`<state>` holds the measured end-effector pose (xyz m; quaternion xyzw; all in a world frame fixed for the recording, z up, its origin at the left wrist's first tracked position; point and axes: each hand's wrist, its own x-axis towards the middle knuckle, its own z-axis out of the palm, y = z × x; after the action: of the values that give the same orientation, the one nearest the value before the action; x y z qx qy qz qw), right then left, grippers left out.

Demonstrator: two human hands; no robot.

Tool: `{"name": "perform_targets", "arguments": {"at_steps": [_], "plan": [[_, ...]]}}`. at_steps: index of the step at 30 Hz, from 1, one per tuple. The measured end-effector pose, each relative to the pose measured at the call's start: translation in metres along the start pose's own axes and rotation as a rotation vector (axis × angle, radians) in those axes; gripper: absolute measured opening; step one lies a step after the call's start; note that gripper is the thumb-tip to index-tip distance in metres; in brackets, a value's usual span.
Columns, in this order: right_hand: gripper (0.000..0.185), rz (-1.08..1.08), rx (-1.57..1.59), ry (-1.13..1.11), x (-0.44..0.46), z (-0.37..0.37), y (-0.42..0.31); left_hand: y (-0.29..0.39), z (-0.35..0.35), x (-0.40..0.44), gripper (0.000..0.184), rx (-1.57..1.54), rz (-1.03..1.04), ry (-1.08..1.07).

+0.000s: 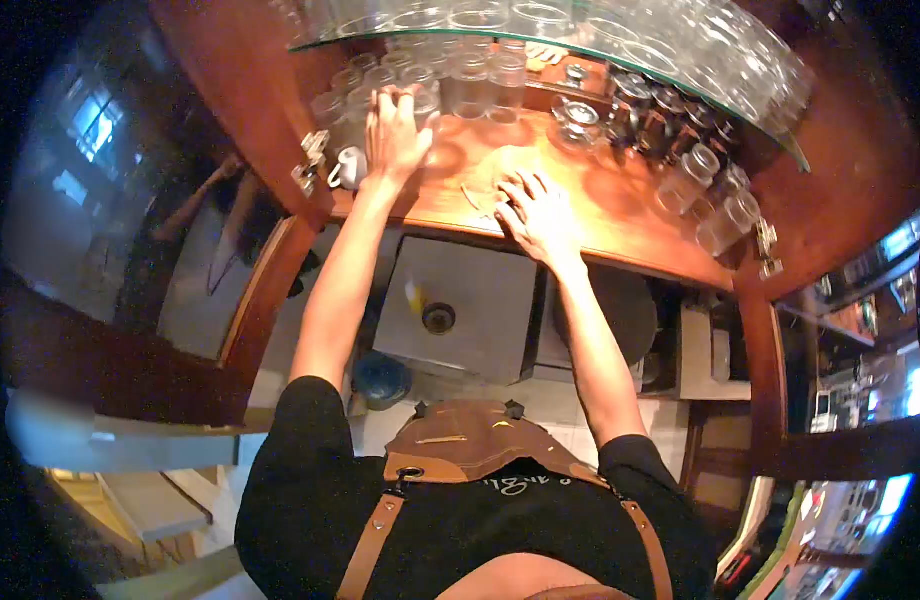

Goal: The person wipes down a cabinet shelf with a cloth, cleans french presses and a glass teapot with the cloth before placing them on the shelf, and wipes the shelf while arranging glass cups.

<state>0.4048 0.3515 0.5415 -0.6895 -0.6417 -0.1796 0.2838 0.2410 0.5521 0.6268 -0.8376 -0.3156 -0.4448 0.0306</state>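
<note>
My left hand [395,140] reaches into the left side of the wooden cabinet. Its fingers bend around the near side of a clear drinking glass [423,92] in a cluster of glasses; the fingertips are partly hidden. A small white cup [350,167] stands left of my wrist. My right hand [542,217] lies on the wooden shelf [445,190], near its front edge, with fingers spread and slightly bent. Under and beyond these fingers is a thin pale tan patch [510,165]; I cannot tell whether it is a cloth.
Above hangs a glass shelf [450,32] loaded with glassware. Dark bottles [665,110] and clear jars [688,178] stand at the right, a lidded glass jar [577,120] at the back. Below is a sink [400,330]. Open cabinet doors flank both sides.
</note>
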Motion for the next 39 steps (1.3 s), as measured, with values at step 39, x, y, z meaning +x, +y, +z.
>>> {"name": "perform_targets", "arguments": {"at_steps": [39], "plan": [[0.044,0.033,0.004,-0.012,-0.005,0.018,0.015,0.328,0.135,-0.004,0.065,-0.926,0.474,-0.29]]}}
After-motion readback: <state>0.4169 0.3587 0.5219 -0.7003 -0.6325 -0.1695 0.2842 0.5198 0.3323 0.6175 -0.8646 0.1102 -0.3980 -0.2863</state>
